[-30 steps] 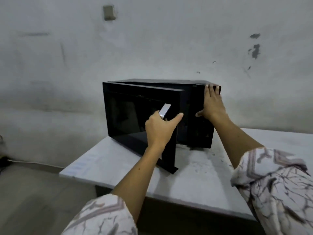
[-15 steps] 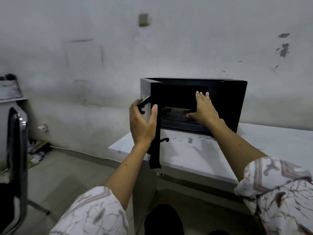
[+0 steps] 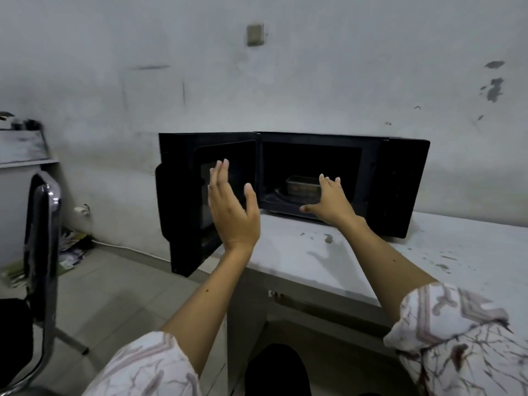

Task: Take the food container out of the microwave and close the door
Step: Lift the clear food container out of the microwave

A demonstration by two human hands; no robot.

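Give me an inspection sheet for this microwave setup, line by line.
Surface: white table, stained and speckled.
Job's things: black microwave, door swung wide open; food container inside the cavity.
Clutter: nothing seen on the table.
Hands: left hand open, before the door; right hand open, at the cavity mouth, holding nothing.
Cables: white cord along the floor.
Surroundings: chair at left, papers on the floor, marked wall.

A stained grey wall (image 3: 314, 67) stood behind a white table (image 3: 328, 261); a chrome chair (image 3: 43, 238) stood left on the tiled floor (image 3: 120, 295).
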